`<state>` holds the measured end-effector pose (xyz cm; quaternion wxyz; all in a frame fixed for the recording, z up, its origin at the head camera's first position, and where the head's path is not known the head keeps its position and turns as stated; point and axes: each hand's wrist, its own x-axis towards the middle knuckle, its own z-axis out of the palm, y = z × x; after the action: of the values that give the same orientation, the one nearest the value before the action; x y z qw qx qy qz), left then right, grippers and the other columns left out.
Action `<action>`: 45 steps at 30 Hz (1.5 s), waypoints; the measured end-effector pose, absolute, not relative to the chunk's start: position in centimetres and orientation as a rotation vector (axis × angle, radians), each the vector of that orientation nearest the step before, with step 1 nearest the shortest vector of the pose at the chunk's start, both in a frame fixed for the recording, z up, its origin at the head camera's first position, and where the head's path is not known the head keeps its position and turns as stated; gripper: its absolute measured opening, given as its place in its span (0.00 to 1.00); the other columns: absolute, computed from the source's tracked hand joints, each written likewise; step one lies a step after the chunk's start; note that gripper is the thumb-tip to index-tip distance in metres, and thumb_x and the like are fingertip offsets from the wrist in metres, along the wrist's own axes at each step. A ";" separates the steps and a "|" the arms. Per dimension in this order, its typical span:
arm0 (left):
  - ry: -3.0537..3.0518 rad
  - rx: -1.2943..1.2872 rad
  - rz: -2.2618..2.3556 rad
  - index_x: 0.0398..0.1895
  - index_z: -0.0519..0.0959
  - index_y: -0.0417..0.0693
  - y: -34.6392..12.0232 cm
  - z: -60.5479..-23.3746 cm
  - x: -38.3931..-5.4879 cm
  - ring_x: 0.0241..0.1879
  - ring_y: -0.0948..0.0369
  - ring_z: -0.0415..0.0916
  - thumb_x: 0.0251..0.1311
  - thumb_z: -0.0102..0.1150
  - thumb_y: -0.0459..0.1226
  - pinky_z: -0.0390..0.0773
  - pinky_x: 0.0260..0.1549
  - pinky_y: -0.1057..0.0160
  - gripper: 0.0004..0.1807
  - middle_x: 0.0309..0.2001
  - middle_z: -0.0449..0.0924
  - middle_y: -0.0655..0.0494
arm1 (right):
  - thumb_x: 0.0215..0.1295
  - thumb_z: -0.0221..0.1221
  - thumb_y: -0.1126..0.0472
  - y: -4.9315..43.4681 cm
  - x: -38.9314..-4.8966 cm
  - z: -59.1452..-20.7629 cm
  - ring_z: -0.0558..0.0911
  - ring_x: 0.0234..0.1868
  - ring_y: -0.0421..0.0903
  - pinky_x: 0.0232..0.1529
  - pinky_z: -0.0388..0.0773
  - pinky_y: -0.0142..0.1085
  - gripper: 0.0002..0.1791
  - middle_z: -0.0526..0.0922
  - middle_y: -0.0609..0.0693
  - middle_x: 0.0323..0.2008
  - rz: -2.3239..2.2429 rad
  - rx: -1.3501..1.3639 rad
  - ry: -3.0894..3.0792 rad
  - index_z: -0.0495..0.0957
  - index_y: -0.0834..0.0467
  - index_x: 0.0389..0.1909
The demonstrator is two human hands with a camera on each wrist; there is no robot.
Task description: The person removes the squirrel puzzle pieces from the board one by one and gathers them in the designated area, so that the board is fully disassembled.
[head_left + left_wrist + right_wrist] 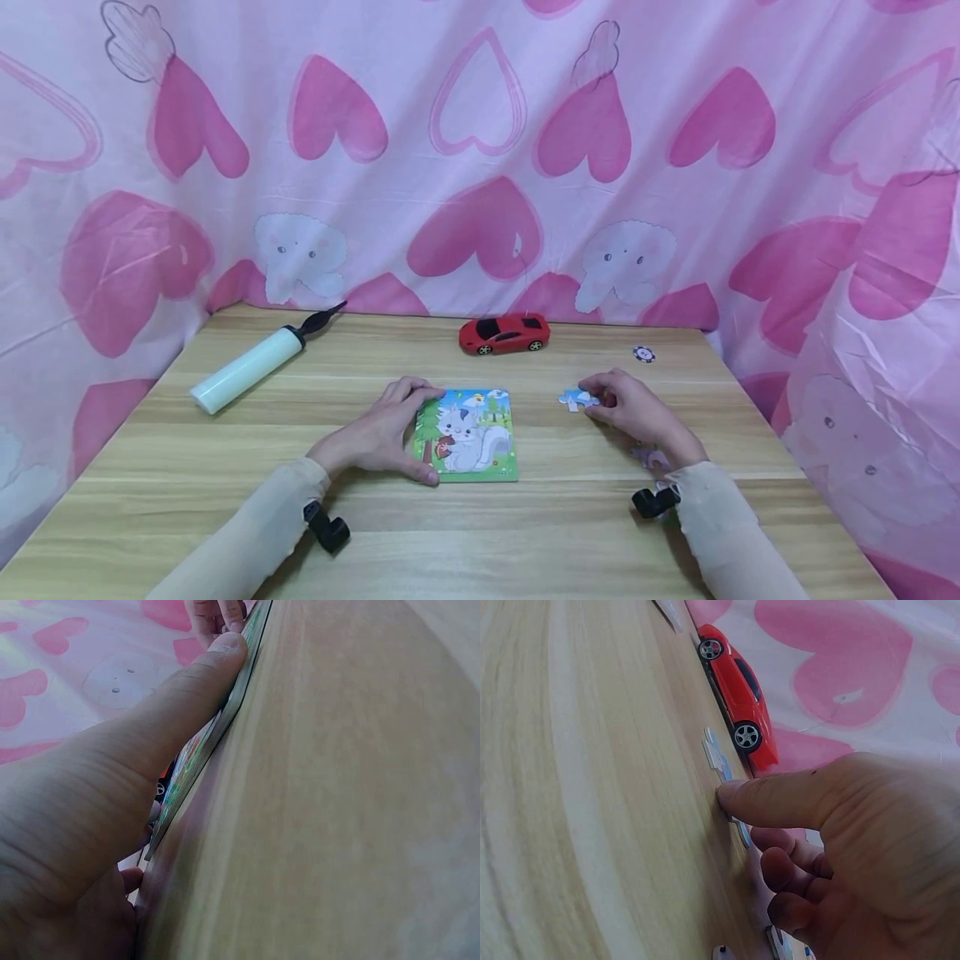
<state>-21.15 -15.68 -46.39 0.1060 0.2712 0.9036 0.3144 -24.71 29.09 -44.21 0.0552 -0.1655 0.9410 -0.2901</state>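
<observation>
A square squirrel picture board (468,450) lies on the wooden table in the head view. My left hand (386,433) holds it from the left, index finger at the top left corner and thumb along the bottom edge. In the left wrist view the thumb (172,705) reaches over the board's edge. To the right, my right hand (626,408) pinches a blue and white jigsaw piece (573,400) between thumb and fingers, low over the table. The right wrist view has the thumb pressing on this jigsaw piece (714,754), its other fingers curled in.
Behind the board stands a red toy car (504,335). A pale hand pump (247,367) lies at the back left, and a round chip-like disc (643,354) at the back right. Under my right wrist are loose puzzle pieces (651,457). A pink heart-patterned curtain (480,100) hangs behind.
</observation>
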 end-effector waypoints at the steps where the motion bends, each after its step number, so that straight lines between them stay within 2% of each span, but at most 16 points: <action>1: 2.662 0.802 0.927 0.88 0.62 0.55 -15.6 -46.4 -21.2 0.80 0.45 0.54 0.43 0.88 0.68 0.62 0.80 0.31 0.71 0.82 0.57 0.48 | 0.74 0.72 0.65 29.1 -24.7 -44.2 0.76 0.44 0.48 0.41 0.76 0.34 0.23 0.84 0.54 0.51 -0.878 -0.503 2.860 0.84 0.64 0.67; 11: 2.662 0.801 0.929 0.88 0.62 0.54 -15.5 -46.3 -21.1 0.80 0.45 0.55 0.44 0.88 0.67 0.62 0.81 0.31 0.70 0.81 0.57 0.48 | 0.74 0.72 0.64 29.0 -24.6 -44.0 0.76 0.45 0.48 0.42 0.76 0.35 0.23 0.83 0.55 0.52 -0.872 -0.484 2.858 0.84 0.63 0.67; 15: 2.662 0.791 0.927 0.88 0.62 0.55 -15.6 -46.2 -21.0 0.80 0.45 0.54 0.44 0.88 0.67 0.62 0.81 0.31 0.70 0.81 0.57 0.48 | 0.75 0.72 0.64 29.1 -24.6 -43.9 0.78 0.46 0.49 0.44 0.79 0.36 0.24 0.83 0.55 0.53 -0.892 -0.490 2.863 0.83 0.63 0.68; 23: 2.664 0.778 0.904 0.89 0.61 0.58 -15.5 -46.2 -21.1 0.80 0.47 0.54 0.41 0.88 0.69 0.61 0.82 0.33 0.72 0.82 0.56 0.51 | 0.76 0.71 0.63 28.4 -24.5 -42.9 0.84 0.51 0.52 0.51 0.84 0.42 0.30 0.84 0.63 0.61 -1.055 -0.535 2.909 0.77 0.61 0.76; 28: 2.666 0.790 0.917 0.88 0.62 0.58 -15.5 -46.3 -21.1 0.80 0.47 0.54 0.41 0.88 0.69 0.61 0.81 0.33 0.71 0.82 0.57 0.51 | 0.78 0.71 0.58 27.0 -24.5 -41.5 0.87 0.53 0.53 0.55 0.86 0.44 0.34 0.84 0.65 0.64 -1.216 -0.577 2.878 0.73 0.60 0.79; 31: 2.671 0.794 0.917 0.88 0.62 0.58 -15.6 -46.3 -21.1 0.80 0.47 0.54 0.41 0.87 0.69 0.62 0.81 0.33 0.71 0.82 0.57 0.51 | 0.77 0.72 0.54 25.7 -24.5 -40.5 0.89 0.55 0.52 0.55 0.86 0.40 0.36 0.84 0.61 0.66 -1.282 -0.566 2.866 0.72 0.55 0.81; 36: 2.673 0.792 0.914 0.89 0.61 0.58 -15.7 -46.4 -21.1 0.80 0.47 0.54 0.42 0.87 0.70 0.62 0.81 0.33 0.71 0.82 0.57 0.51 | 0.75 0.74 0.53 23.4 -24.4 -39.2 0.89 0.57 0.51 0.52 0.86 0.34 0.39 0.84 0.56 0.67 -1.416 -0.584 2.804 0.71 0.50 0.83; 42: 2.667 0.794 0.914 0.89 0.61 0.57 -15.6 -46.3 -21.1 0.80 0.47 0.54 0.42 0.87 0.69 0.62 0.81 0.32 0.72 0.82 0.56 0.51 | 0.75 0.74 0.56 20.8 -24.2 -38.5 0.88 0.57 0.51 0.51 0.86 0.34 0.40 0.83 0.54 0.66 -1.578 -0.678 2.676 0.70 0.51 0.83; 45: 2.668 0.794 0.911 0.89 0.61 0.57 -15.6 -46.3 -21.1 0.80 0.47 0.54 0.42 0.87 0.69 0.62 0.81 0.33 0.71 0.82 0.57 0.51 | 0.74 0.74 0.56 19.9 -24.1 -38.6 0.88 0.57 0.50 0.51 0.86 0.35 0.39 0.83 0.52 0.65 -1.601 -0.690 2.642 0.71 0.47 0.82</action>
<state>-21.12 -15.59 -46.28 0.1059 0.2697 0.9057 0.3093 -24.14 19.87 -38.64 -0.0119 -0.2181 0.8346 -0.5056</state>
